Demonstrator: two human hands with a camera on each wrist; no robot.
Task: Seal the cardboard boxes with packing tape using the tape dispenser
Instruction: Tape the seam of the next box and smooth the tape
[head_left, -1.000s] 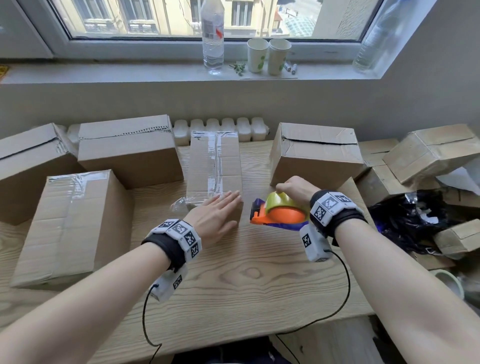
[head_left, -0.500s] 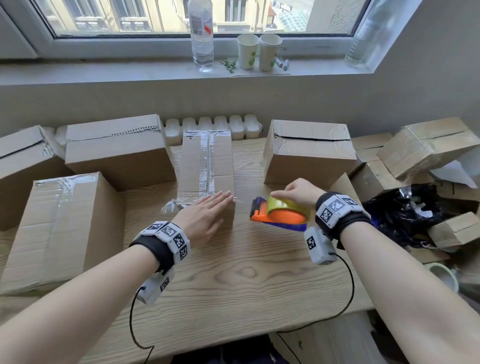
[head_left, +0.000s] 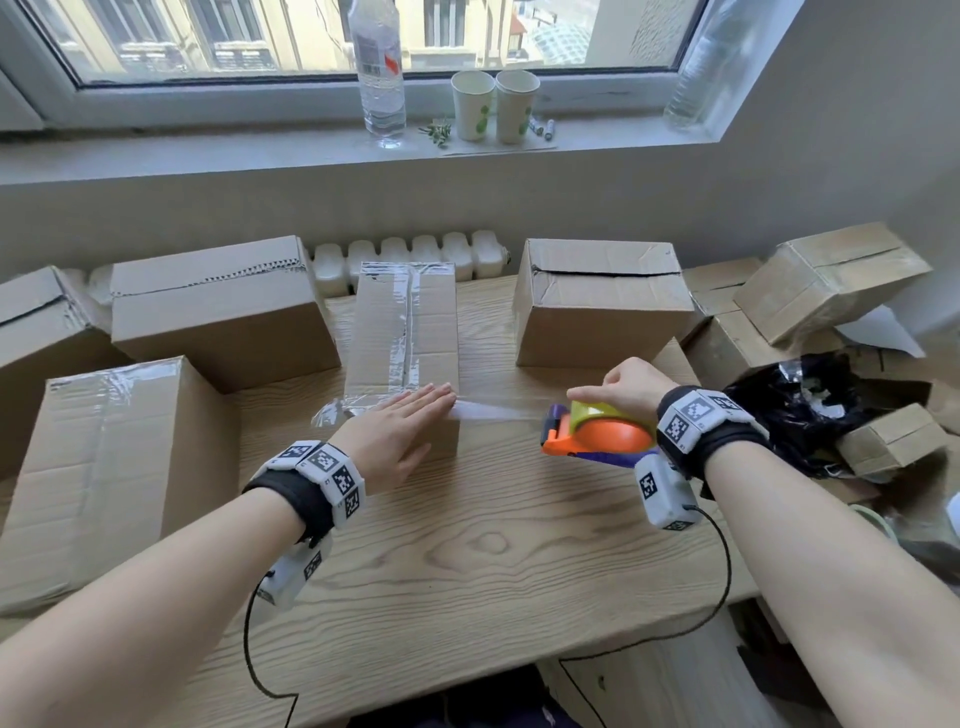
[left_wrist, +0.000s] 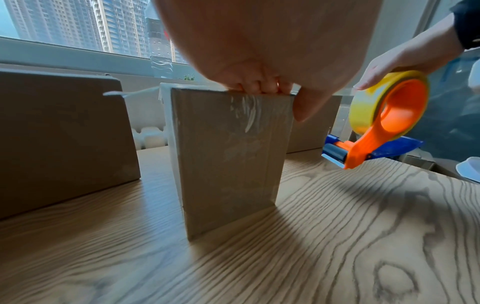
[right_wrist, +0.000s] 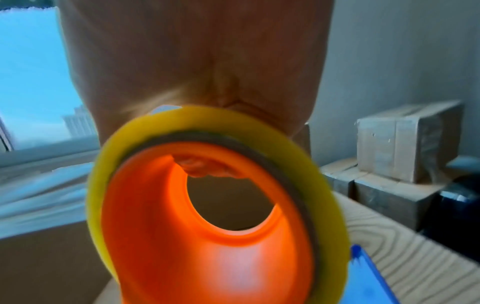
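Observation:
A narrow cardboard box (head_left: 405, 322) with clear tape along its top seam stands mid-table. My left hand (head_left: 400, 431) lies flat on its near top edge, straight fingers pressing tape down; the left wrist view has the fingers (left_wrist: 259, 86) on the box (left_wrist: 228, 156) rim. My right hand (head_left: 623, 387) grips the orange and blue tape dispenser (head_left: 597, 434) with its yellow roll, held just above the table to the right of the box. A strip of clear tape (head_left: 493, 412) stretches from the box to the dispenser (left_wrist: 381, 121). Close up, the roll (right_wrist: 215, 205) fills the right wrist view.
Larger boxes stand at the left (head_left: 109, 467), back left (head_left: 213, 306) and back right (head_left: 602, 301). More boxes (head_left: 831, 280) and a black bag (head_left: 800, 410) pile up off the table's right edge. A bottle (head_left: 376, 67) and paper cups (head_left: 493, 104) sit on the windowsill.
My right hand has pulled the dispenser rightwards away from the box, drawing out a strip of tape. My left hand has stayed pressed on the box's near edge.

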